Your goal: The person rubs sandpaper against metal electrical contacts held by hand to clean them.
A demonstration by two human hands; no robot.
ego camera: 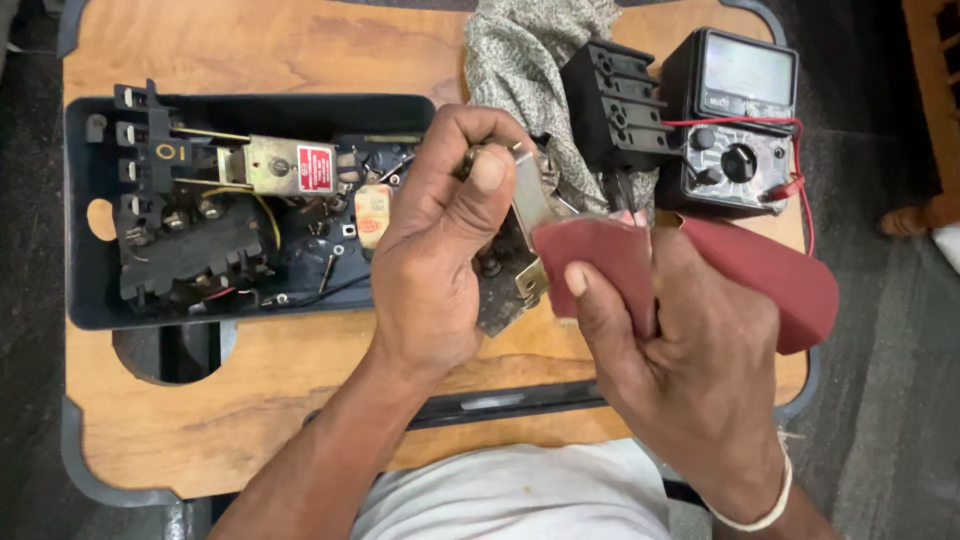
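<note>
- Resting on a wooden worktop [250, 50] with rounded corners and a grey edge band is an open dark box [85, 250] of switchgear.
- Black terminal blocks, brass parts, a red label and thin wires are seen inside the box, which is set on the left half of the worktop.
- A round hole [165, 350] is cut in the worktop just below the box.
- A metal part [530, 215] is pinched in the left hand [435, 260], thumb pressed on top and fingers curled under, over the right end of the box.
- A dark red sheet of sandpaper [780, 275] is gripped in the right hand [690, 360], folded over the thumb and held against the metal part.
- A white band is worn on the right wrist.
- A patterned cloth [520, 60] is bunched at the far edge of the worktop, with a black fuse block [620, 105] lying on it.
- A black meter [735, 120] with a dial and red leads is placed just right of the fuse block.
- Dark speckled floor [890, 400] is seen around the worktop, and wooden furniture stands at the right edge.
</note>
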